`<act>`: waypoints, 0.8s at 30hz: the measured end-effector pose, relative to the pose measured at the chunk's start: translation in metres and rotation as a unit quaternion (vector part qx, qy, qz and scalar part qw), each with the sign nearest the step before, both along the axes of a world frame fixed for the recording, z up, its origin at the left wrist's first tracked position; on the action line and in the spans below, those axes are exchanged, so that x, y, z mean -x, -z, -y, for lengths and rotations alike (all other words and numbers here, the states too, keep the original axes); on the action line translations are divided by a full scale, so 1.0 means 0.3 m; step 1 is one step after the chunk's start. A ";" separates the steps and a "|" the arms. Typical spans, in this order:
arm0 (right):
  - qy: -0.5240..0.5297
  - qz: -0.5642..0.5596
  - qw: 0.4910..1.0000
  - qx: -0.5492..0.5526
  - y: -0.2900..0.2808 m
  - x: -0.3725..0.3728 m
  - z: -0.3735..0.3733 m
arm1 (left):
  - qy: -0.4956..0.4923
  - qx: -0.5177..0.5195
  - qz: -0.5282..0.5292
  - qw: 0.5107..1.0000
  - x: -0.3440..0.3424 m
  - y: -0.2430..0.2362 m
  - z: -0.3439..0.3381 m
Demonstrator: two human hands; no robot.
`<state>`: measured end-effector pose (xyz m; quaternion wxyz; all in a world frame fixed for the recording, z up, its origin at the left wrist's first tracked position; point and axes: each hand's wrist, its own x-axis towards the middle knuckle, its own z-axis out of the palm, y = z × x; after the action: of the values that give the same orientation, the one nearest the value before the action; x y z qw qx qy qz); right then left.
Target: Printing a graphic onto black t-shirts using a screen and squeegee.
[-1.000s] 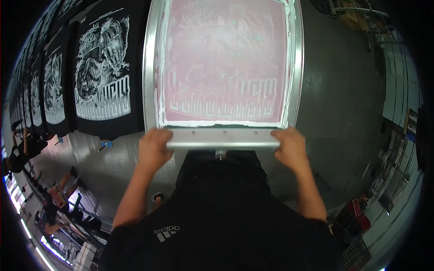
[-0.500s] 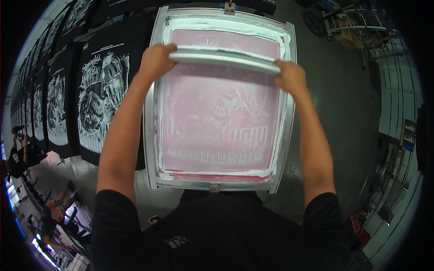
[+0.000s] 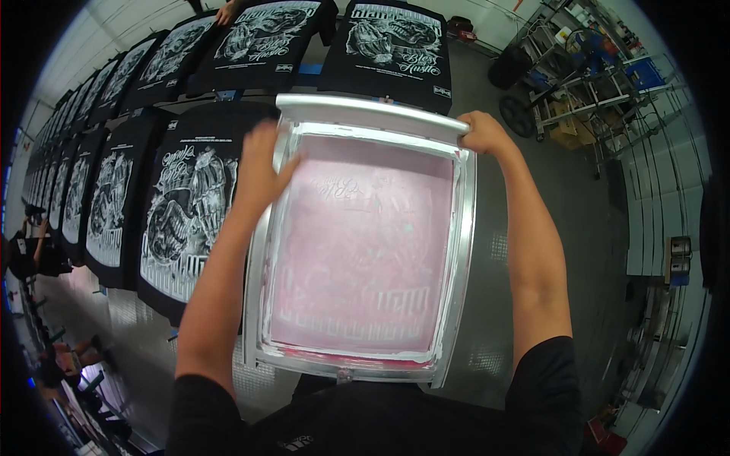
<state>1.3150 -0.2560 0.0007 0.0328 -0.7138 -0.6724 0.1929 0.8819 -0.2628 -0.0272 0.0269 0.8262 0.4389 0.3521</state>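
Observation:
A long pale squeegee lies across the far end of a screen-printing frame. My right hand is closed round the squeegee's right end. My left hand is off the squeegee, with its thumb spread from its slightly blurred fingers, beside the frame's upper left side. Pinkish mesh fills the frame and carries faint lettering and picture shapes. White ink rims the mesh along its edges. What lies under the screen is hidden.
Black shirts printed in white stand in rows to the left, and another printed shirt lies beyond the screen. A person's hand touches a far shirt. A wheeled metal rack stands at the far right.
The squeegee has gone from across the upper mesh to the frame's far end. My left hand has let go of it; my right still grips it. The view has shifted, showing more shirts beyond.

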 end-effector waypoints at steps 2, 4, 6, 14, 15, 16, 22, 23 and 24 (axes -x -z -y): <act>-0.036 0.009 0.998 -0.052 -0.016 -0.033 -0.031 | 0.042 0.424 0.037 0.904 0.075 0.036 0.326; -0.012 0.005 1.000 -0.027 -0.020 -0.057 -0.073 | 0.253 0.575 -0.052 0.777 0.171 0.101 0.643; -0.018 0.001 1.000 -0.020 0.001 -0.062 -0.113 | 0.278 0.701 -0.088 0.651 0.234 0.169 0.952; -0.016 -0.017 1.000 0.018 0.142 -0.042 -0.170 | 0.123 0.828 0.156 0.524 0.259 0.482 1.427; -0.005 -0.022 0.999 0.024 0.170 -0.042 -0.175 | 0.122 0.832 0.196 0.504 0.251 0.466 1.430; -0.008 -0.022 0.999 0.024 0.191 -0.051 -0.175 | 0.122 0.834 0.236 0.485 0.243 0.456 1.429; -0.105 0.012 0.994 -0.014 0.170 -0.003 -0.191 | 0.096 0.852 0.233 0.459 0.229 0.417 1.429; -0.155 -0.007 0.986 -0.068 0.178 0.047 -0.198 | 0.099 0.850 0.230 0.463 0.228 0.428 1.430; -0.150 -0.001 0.985 -0.082 0.182 0.133 -0.201 | 0.084 0.847 0.240 0.466 0.231 0.440 1.452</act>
<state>1.2751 -0.1958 -0.0538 0.0628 -0.5997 -0.7852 0.1407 0.8127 -0.6985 -0.1593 0.8475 0.3149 0.4271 -0.0121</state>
